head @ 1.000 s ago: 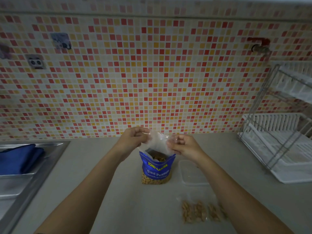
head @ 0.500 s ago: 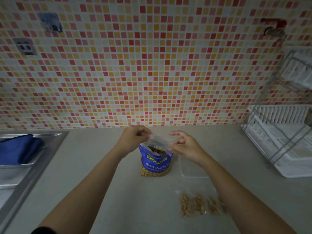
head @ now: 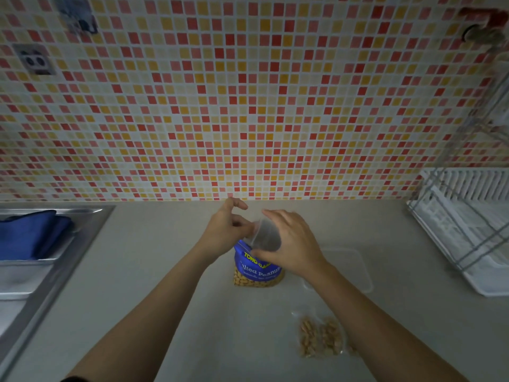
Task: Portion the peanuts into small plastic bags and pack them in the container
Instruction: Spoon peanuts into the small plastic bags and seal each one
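head view: i see the left hand pinching the rim of a small clear bag, forefinger lifted free. the right hand grips the bag's other side, thumb underneath. the bag is right over the open blue peanut packet on the counter. the clear container sits just right of the packet, and filled bags lie nearer me.

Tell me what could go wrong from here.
1. The open peanut packet stands upright under the right hand; a knock could tip it and spill nuts.
2. The small clear bag is pinched by the left hand at its edge; it may slip during filling.
3. The filled bags lie beside the right forearm and could get swept aside.
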Tool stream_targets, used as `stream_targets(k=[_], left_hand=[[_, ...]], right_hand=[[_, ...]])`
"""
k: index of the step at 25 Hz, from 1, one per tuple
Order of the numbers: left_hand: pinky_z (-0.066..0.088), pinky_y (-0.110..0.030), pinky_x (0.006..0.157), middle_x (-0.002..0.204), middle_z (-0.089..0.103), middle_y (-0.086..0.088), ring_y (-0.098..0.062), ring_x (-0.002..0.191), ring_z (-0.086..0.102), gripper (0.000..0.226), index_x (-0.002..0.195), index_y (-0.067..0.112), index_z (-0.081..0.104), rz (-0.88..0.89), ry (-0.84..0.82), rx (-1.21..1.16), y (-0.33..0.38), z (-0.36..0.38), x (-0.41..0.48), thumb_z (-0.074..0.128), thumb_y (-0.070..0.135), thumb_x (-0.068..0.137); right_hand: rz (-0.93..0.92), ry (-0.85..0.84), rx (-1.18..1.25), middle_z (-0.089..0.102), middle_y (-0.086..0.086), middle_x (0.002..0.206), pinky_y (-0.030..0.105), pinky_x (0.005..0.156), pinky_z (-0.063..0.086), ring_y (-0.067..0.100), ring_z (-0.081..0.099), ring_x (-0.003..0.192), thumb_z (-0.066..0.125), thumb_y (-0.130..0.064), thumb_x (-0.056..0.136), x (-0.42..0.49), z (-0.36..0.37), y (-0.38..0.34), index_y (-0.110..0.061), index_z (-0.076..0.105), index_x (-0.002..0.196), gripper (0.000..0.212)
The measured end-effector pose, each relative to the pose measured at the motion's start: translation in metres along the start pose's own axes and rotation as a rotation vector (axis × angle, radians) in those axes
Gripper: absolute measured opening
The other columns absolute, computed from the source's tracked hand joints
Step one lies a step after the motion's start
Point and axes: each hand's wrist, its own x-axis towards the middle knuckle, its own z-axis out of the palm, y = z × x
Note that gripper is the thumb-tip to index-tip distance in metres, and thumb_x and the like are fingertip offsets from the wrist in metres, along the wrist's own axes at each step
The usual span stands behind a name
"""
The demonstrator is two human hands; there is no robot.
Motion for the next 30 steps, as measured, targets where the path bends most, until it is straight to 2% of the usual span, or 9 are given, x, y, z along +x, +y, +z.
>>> stream_targets(k=[4, 8, 11, 14, 17, 20, 22, 26, 30], left_hand=[[0.053, -0.029, 0.067, 0.076, 0.072, -0.009, -0.020, 0.072, 0.068, 0.035, 0.105, 0.018, 0.046, -0.017, 0.004, -0.010, -0.006, -0.002, 0.003, 0.067, 0.009, 0.079], [0.053, -0.021, 0.067, 0.079, 0.072, -0.002, -0.015, 0.074, 0.068, 0.032, 0.107, 0.019, 0.049, 0.046, -0.006, 0.078, -0.011, -0.003, 0.006, 0.068, 0.018, 0.081], [0.043, -0.010, 0.061, 0.087, 0.060, 0.005, -0.013, 0.074, 0.058, 0.025, 0.101, 0.017, 0.056, 0.189, 0.188, 0.367, -0.017, -0.009, 0.013, 0.065, 0.031, 0.083], [0.042, -0.022, 0.069, 0.094, 0.056, -0.002, -0.017, 0.081, 0.053, 0.032, 0.101, 0.008, 0.060, 0.054, 0.190, 0.677, -0.029, -0.018, 0.021, 0.063, 0.035, 0.084], [0.040, -0.014, 0.061, 0.083, 0.070, -0.009, -0.011, 0.067, 0.055, 0.015, 0.086, 0.007, 0.069, 0.083, 0.134, 0.567, -0.036, -0.015, 0.020, 0.064, 0.022, 0.084], [0.042, -0.006, 0.056, 0.073, 0.069, -0.003, -0.003, 0.061, 0.058, 0.014, 0.085, 0.011, 0.073, 0.181, 0.107, 0.400, -0.031, 0.000, 0.013, 0.066, 0.023, 0.083], [0.039, -0.006, 0.056, 0.074, 0.072, -0.005, -0.010, 0.061, 0.060, 0.017, 0.087, 0.010, 0.073, 0.262, 0.133, 0.447, -0.030, 0.009, 0.009, 0.062, 0.023, 0.086], [0.045, -0.025, 0.061, 0.074, 0.071, -0.011, -0.022, 0.065, 0.062, 0.019, 0.083, 0.004, 0.070, 0.464, 0.251, 0.645, -0.028, 0.008, 0.013, 0.058, 0.018, 0.088], [0.053, -0.033, 0.067, 0.069, 0.070, -0.013, -0.026, 0.064, 0.064, 0.027, 0.078, 0.001, 0.070, 0.119, 0.229, 0.474, -0.038, 0.021, 0.011, 0.055, 0.021, 0.090]], right_hand=[[0.018, 0.085, 0.121, 0.063, -0.007, 0.107, 0.028, 0.086, 0.047, 0.011, 0.056, 0.098, 0.074, -0.047, 0.068, 0.005, 0.014, 0.006, -0.023, 0.059, 0.113, 0.054], [0.090, 0.096, 0.339, 0.061, -0.014, 0.096, 0.010, 0.074, 0.042, -0.001, 0.055, 0.087, 0.077, -0.041, 0.065, 0.003, 0.016, 0.007, -0.023, 0.061, 0.105, 0.046], [0.124, 0.108, 0.377, 0.060, -0.014, 0.095, 0.010, 0.074, 0.042, -0.001, 0.056, 0.086, 0.074, -0.046, 0.062, 0.002, 0.017, 0.016, -0.023, 0.062, 0.107, 0.051], [0.215, 0.117, 0.412, 0.062, -0.011, 0.098, 0.012, 0.073, 0.044, 0.007, 0.059, 0.088, 0.081, -0.034, 0.064, -0.004, 0.016, 0.030, -0.021, 0.062, 0.109, 0.051], [0.345, 0.066, 0.493, 0.064, -0.010, 0.099, 0.005, 0.068, 0.042, 0.003, 0.059, 0.087, 0.081, -0.035, 0.065, -0.013, 0.019, 0.038, -0.022, 0.061, 0.111, 0.052], [0.389, 0.016, 0.566, 0.066, -0.010, 0.092, 0.012, 0.071, 0.045, 0.006, 0.061, 0.085, 0.082, -0.033, 0.064, -0.018, 0.025, 0.042, -0.025, 0.061, 0.104, 0.046], [0.396, -0.006, 0.587, 0.067, -0.010, 0.091, 0.009, 0.071, 0.045, 0.004, 0.062, 0.084, 0.082, -0.033, 0.064, -0.020, 0.027, 0.042, -0.027, 0.060, 0.101, 0.044], [0.427, -0.028, 0.647, 0.068, -0.008, 0.094, 0.008, 0.068, 0.046, 0.005, 0.063, 0.086, 0.082, -0.033, 0.064, -0.020, 0.025, 0.048, -0.025, 0.061, 0.102, 0.044], [0.442, -0.063, 0.679, 0.069, -0.007, 0.098, 0.014, 0.071, 0.048, 0.008, 0.065, 0.091, 0.082, -0.038, 0.064, -0.020, 0.027, 0.051, -0.025, 0.061, 0.105, 0.048]])
